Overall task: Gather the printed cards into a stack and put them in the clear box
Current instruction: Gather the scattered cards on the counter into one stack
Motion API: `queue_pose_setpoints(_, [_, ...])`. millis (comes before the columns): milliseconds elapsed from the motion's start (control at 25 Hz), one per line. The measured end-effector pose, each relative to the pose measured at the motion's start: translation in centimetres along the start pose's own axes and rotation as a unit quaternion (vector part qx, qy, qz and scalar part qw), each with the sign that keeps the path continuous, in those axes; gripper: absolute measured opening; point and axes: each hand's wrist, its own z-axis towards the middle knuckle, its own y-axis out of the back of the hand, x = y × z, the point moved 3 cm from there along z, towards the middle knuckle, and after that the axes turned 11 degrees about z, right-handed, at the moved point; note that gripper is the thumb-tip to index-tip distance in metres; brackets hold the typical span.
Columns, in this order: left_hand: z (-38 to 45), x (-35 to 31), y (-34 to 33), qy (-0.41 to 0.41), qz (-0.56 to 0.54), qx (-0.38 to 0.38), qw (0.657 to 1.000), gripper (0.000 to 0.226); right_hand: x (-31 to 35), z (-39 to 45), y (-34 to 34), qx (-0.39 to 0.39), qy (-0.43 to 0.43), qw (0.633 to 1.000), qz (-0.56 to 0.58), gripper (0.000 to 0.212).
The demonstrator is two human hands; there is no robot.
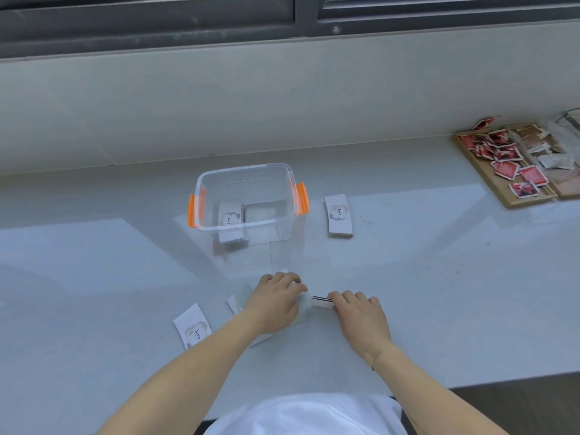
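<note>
The clear box with orange latches stands open at the middle of the counter, with a stack of printed cards inside on its left. Another card stack lies to the right of the box. A loose card lies at the near left. Below the box, my left hand and my right hand press from both sides on a small stack of cards held on edge. More cards lie partly hidden under my left hand.
A wooden tray with several red and white packets sits at the far right. A low wall and a window frame run behind the counter. The counter's front edge is close to my body.
</note>
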Motion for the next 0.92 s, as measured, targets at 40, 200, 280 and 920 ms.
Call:
queue_pose_setpoints(40, [-0.1, 1.1, 0.1, -0.015, 0.02, 0.021, 0.999, 0.048, -0.1, 0.2, 0.1, 0.008, 0.001, 1.0, -0.001, 0.029])
queue_pose_setpoints(200, [0.3, 3.3, 0.4, -0.065, 0.09, 0.081, 0.991, 0.061, -0.3, 0.8, 0.4, 0.023, 0.007, 1.0, -0.006, 0.035])
queue_pose_setpoints(280, [0.8, 3.2, 0.6, -0.08, 0.105, 0.08, 0.988, 0.056, -0.3, 0.6, 0.5, 0.023, 0.009, 1.0, -0.001, 0.039])
queue_pose_setpoints(920, [-0.5, 4.5, 1.7, 0.151, -0.161, -0.03, 0.975, 0.027, -0.3, 0.0, 0.5, -0.031, 0.05, 0.998, 0.013, 0.032])
